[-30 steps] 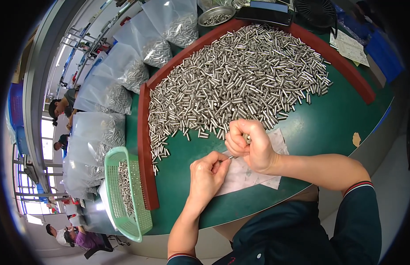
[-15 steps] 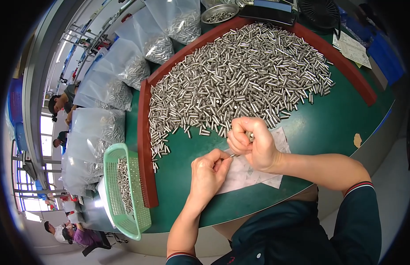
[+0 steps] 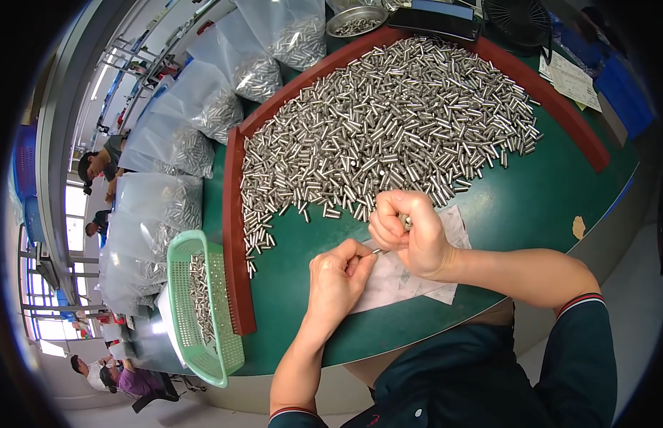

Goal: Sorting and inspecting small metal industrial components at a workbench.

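The left hand (image 3: 336, 284) has its thumb and first finger pressed close, pinching a small metal pin (image 3: 376, 251). The pin pokes out past those fingers, toward the right hand (image 3: 415, 237). The right hand is curled up tight, and a small pale thing (image 3: 406, 222) peeks out from inside its fingers; I cannot tell what it is. I also cannot tell if the right fingers touch the pin. Under the fingers, a white sheet (image 3: 394, 289) with faint marks lies on the green worktop (image 3: 520, 228). Just past the fingers is a big pile of shiny metal pins (image 3: 388, 118). A dark red rail (image 3: 240, 235) bends around the pile, to the left of the fingers and far beyond them. Farther left of the fingers, a light green basket (image 3: 234, 353) has more small metal bits in it. Clear bags (image 3: 256, 77) of metal bits stand beyond the rail, far to the fingers' left.
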{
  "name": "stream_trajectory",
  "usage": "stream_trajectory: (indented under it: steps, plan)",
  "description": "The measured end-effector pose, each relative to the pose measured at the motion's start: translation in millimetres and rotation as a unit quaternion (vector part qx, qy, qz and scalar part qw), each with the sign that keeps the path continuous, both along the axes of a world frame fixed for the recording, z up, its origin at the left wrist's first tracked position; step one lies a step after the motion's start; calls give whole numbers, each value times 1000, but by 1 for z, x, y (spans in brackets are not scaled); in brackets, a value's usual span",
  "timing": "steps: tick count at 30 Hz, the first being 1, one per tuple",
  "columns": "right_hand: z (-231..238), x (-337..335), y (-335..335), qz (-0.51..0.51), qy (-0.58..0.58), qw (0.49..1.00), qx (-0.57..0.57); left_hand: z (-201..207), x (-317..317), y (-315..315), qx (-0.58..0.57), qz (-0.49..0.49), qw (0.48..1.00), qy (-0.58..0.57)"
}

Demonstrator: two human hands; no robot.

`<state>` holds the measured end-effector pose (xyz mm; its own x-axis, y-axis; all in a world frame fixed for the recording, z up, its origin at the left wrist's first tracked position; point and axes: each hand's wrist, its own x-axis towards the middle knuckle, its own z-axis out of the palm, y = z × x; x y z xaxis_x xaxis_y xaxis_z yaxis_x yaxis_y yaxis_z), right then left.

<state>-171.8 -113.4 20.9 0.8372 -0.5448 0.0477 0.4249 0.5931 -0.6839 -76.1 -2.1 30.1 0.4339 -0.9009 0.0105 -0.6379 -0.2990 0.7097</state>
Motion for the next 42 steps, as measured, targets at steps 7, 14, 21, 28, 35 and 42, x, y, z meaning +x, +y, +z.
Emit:
stream_trajectory:
  steps: [7,14,21,28,35,42]
  plan:
    - [0,0,1,-5,-1,1000,-5,-1,0,1,-3,-1,1000,4]
    - [-1,0,2,-11,-5,1000,-28,-3,2,0,-3,1,1000,4]
    - [4,-2,7,-52,11,993,-105,-1,0,-1,-12,-2,1000,-4]
    - [2,-7,-4,10,-30,999,-17,-3,35,7,-117,44,717,686]
    - [2,-4,-6,21,5,1000,-16,-6,48,12,-145,78,706,689]
    - [1,-3,-7,15,-19,1000,15,0,47,8,-132,118,714,678]
